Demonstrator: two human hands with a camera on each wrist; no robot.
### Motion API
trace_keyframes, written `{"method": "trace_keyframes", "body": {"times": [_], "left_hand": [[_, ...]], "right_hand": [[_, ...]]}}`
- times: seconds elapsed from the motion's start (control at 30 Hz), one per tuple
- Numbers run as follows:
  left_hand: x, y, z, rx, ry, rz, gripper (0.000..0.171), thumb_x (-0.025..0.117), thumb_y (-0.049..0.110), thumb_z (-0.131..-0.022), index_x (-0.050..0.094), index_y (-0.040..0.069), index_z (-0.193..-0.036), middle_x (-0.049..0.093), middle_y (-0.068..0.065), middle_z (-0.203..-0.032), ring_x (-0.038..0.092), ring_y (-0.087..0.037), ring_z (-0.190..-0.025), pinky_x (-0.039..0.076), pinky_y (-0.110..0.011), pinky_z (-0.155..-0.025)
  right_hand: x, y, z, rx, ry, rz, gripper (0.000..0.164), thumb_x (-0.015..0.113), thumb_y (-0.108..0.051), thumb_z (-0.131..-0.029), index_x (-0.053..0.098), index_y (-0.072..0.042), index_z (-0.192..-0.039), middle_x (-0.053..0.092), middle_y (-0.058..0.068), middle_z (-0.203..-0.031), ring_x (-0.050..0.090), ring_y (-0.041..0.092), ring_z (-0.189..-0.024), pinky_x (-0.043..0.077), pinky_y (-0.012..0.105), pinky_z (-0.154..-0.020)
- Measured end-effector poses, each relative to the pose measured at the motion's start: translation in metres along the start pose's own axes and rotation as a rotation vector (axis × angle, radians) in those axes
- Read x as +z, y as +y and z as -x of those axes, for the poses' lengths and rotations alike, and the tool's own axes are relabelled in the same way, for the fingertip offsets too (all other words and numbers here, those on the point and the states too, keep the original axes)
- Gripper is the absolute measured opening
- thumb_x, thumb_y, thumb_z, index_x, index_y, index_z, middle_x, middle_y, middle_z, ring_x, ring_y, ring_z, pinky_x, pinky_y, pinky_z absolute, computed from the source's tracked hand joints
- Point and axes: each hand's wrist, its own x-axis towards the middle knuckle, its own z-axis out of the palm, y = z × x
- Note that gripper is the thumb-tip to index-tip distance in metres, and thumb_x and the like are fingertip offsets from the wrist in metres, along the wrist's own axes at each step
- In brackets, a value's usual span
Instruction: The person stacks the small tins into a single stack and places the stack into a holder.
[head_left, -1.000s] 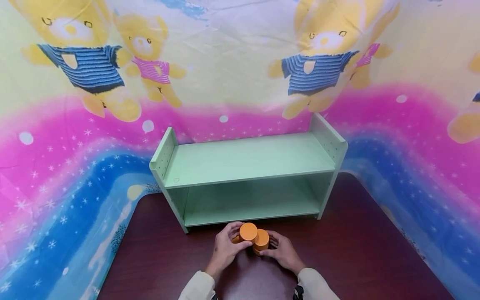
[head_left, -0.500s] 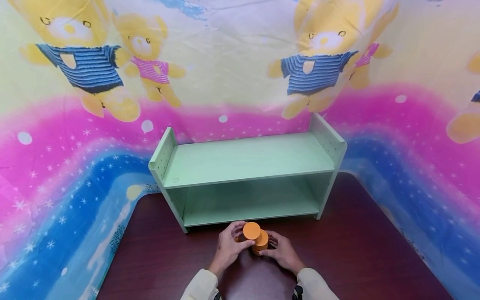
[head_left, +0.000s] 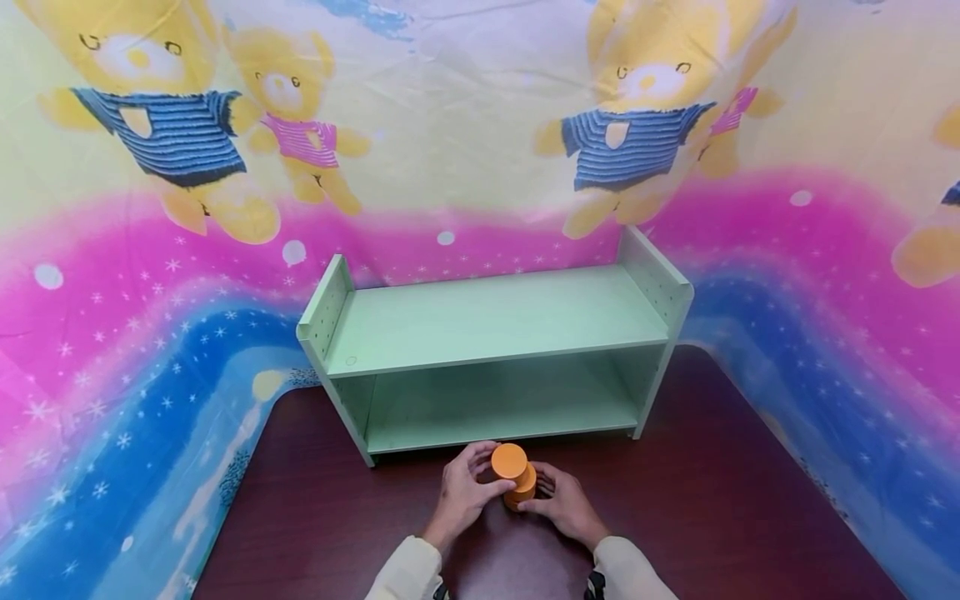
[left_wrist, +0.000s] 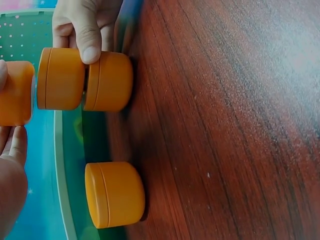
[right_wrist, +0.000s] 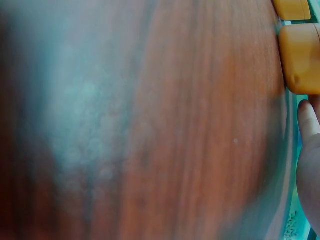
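Note:
In the head view my left hand (head_left: 462,493) grips a small orange lidded jar (head_left: 509,461), raised over the upper jar of a stack. My right hand (head_left: 564,502) holds the stack from the right side. In the left wrist view, turned sideways, that stack is a lower jar (left_wrist: 114,82) standing on the table and an upper jar (left_wrist: 61,78) on it. The right thumb lies at the seam between them. A thin gap separates the upper jar from the raised one (left_wrist: 15,95). Another orange jar (left_wrist: 120,195) stands alone on the table, hidden behind the left hand in the head view.
A pale green two-tier shelf (head_left: 498,321) stands on the dark red wooden table (head_left: 750,500), just beyond the hands. Behind it hangs a cloth backdrop (head_left: 450,167) printed with teddy bears, which also wraps round both sides.
My left hand has shifted right with its jar, which now overlaps the stack more. The lone jar at left has gone out of sight behind that hand. My right hand stays almost still.

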Motion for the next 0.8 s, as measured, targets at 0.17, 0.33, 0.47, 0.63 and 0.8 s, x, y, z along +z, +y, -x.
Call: {"method": "trace_keyframes", "body": {"times": [0.17,0.33,0.47,0.63,0.8], "left_hand": [[0.002,-0.001,0.000,0.008,-0.004,0.005,0.056,0.090,0.001,-0.069,0.063,-0.003,-0.118,0.068,-0.016,-0.119,0.066,-0.029,-0.110,0.055,-0.033,-0.095],[0.004,-0.001,0.001,-0.018,-0.005,-0.003,0.056,0.090,0.002,-0.069,0.064,-0.002,-0.118,0.068,-0.014,-0.119,0.066,-0.028,-0.110,0.056,-0.032,-0.095],[0.006,-0.002,0.000,-0.042,-0.007,0.019,0.056,0.089,0.000,-0.069,0.063,-0.002,-0.119,0.068,-0.015,-0.121,0.065,-0.030,-0.112,0.055,-0.034,-0.096],[0.010,0.000,-0.002,-0.067,-0.021,0.054,0.056,0.086,-0.008,-0.071,0.060,-0.006,-0.121,0.065,-0.019,-0.123,0.062,-0.035,-0.115,0.053,-0.040,-0.099],[0.011,0.020,0.000,-0.074,-0.033,0.062,0.054,0.084,-0.012,-0.072,0.059,-0.010,-0.120,0.064,-0.024,-0.122,0.061,-0.040,-0.115,0.051,-0.048,-0.099]], "right_hand": [[0.000,-0.002,0.001,-0.002,-0.003,0.016,0.055,0.083,-0.002,-0.079,0.059,0.007,-0.127,0.062,0.026,-0.126,0.060,0.043,-0.116,0.051,0.053,-0.097],[-0.001,-0.005,0.001,0.005,-0.013,0.016,0.056,0.084,-0.003,-0.079,0.058,0.008,-0.128,0.061,0.027,-0.127,0.060,0.043,-0.117,0.052,0.053,-0.097],[0.000,0.001,-0.001,0.017,-0.023,0.005,0.058,0.084,-0.004,-0.079,0.058,0.008,-0.129,0.061,0.027,-0.128,0.059,0.043,-0.118,0.051,0.054,-0.097],[0.003,0.024,-0.007,0.017,-0.024,0.001,0.060,0.084,-0.005,-0.079,0.056,0.007,-0.131,0.061,0.026,-0.129,0.060,0.042,-0.118,0.052,0.052,-0.097],[0.002,0.038,-0.009,0.011,-0.020,0.011,0.061,0.086,-0.013,-0.079,0.058,0.002,-0.131,0.063,0.020,-0.129,0.061,0.036,-0.118,0.054,0.045,-0.097]]}}
